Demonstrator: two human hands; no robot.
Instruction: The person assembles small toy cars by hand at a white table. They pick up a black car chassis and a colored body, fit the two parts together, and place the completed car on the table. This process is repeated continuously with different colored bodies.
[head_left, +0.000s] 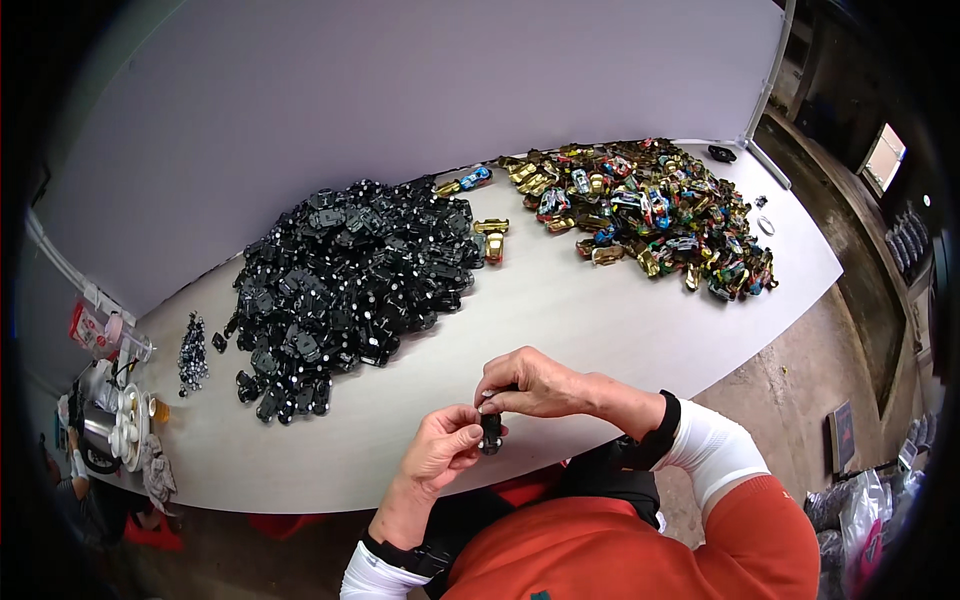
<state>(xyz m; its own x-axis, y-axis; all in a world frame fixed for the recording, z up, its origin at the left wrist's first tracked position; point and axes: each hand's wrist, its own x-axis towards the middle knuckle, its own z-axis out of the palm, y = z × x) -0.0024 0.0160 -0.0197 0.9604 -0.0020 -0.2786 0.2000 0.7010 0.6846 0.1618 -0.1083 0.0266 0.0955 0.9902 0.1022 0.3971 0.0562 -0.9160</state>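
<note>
Near the front edge of the table, my left hand (440, 447) pinches a small black toy car chassis (490, 434) between thumb and fingers. From the far side, my right hand (532, 384) is closed on the same piece's upper end, its fingers hiding part of it. To the left and beyond is a big heap of black toy car chassis (335, 275), many with wheels. A heap of shiny toy cars (650, 215) in gold, blue, red and other colours covers the back right of the table.
A little pile of small wheel parts (193, 355) lies left of the black heap. Stray gold cars (493, 245) sit between the heaps. A pale wall panel (450, 80) rises behind the table (590, 320). A white tray with cups (128, 430) stands at far left; plastic bags (850, 520) lie lower right.
</note>
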